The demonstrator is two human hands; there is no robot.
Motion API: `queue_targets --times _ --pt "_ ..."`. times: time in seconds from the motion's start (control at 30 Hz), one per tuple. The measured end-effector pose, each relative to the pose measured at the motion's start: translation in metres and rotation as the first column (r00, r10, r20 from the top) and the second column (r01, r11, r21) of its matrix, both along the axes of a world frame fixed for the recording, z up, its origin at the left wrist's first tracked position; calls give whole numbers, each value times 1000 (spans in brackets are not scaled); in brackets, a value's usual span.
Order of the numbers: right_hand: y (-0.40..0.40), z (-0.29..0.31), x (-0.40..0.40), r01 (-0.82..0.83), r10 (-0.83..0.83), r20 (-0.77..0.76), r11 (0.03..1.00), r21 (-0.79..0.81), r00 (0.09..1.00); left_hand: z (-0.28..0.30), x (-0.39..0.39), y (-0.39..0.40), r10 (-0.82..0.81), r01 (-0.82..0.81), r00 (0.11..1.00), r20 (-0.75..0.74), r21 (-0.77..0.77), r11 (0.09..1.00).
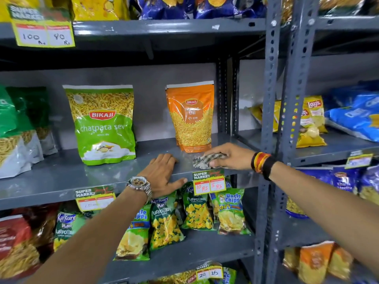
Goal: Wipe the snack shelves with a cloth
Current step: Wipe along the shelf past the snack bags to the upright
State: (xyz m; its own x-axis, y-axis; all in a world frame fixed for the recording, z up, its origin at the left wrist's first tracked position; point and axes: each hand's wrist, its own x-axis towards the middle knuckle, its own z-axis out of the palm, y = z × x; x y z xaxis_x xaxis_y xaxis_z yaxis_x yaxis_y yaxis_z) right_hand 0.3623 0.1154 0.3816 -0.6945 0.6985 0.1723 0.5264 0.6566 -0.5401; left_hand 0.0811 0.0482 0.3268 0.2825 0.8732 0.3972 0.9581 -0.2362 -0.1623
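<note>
The grey metal snack shelf [61, 177] runs across the middle of the view. My right hand [229, 156] presses a crumpled grey-and-white cloth [203, 160] onto the shelf near its front edge, just in front of the orange Bikaji Moong Dal pouch [190, 117]. My left hand [164, 173] lies flat on the shelf's front edge to the left of the cloth, fingers spread, thumb over the lip. A green Bikaji chatpata sev pouch [102, 124] stands upright further left.
Green and white packets [18, 130] crowd the shelf's left end. Price tags [209, 182] hang from the front lip. Below sit Kurkure and Uncle Chipps bags [196, 210]. A perforated grey upright [270, 119] bounds the right side, with Lay's packs [311, 119] beyond.
</note>
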Motion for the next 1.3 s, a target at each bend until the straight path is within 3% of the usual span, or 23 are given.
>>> queue_targets --times 0.07,0.17,0.37,0.73,0.83,1.03,1.3 --pt "9 8 9 41 -42 -54 999 -10 998 1 11 6 -20 20 1000 -2 2 1000" --pt "41 10 14 233 -219 -198 971 48 955 6 26 16 -61 61 998 -3 3 998" --pt "84 16 -4 473 -449 -283 881 20 847 3 44 32 -124 124 992 -38 4 992" --pt "187 22 -34 625 -611 -168 779 50 774 -7 40 41 -157 160 986 -48 83 984" --pt "209 27 -50 586 -575 -163 810 25 802 -8 39 42 -165 171 985 -58 105 980" --pt "223 7 -56 458 -470 174 883 104 866 -8 39 40 -164 168 985 -53 97 981" --pt "174 5 -38 356 -366 136 930 92 921 -7 42 35 -166 171 984 -61 104 980"
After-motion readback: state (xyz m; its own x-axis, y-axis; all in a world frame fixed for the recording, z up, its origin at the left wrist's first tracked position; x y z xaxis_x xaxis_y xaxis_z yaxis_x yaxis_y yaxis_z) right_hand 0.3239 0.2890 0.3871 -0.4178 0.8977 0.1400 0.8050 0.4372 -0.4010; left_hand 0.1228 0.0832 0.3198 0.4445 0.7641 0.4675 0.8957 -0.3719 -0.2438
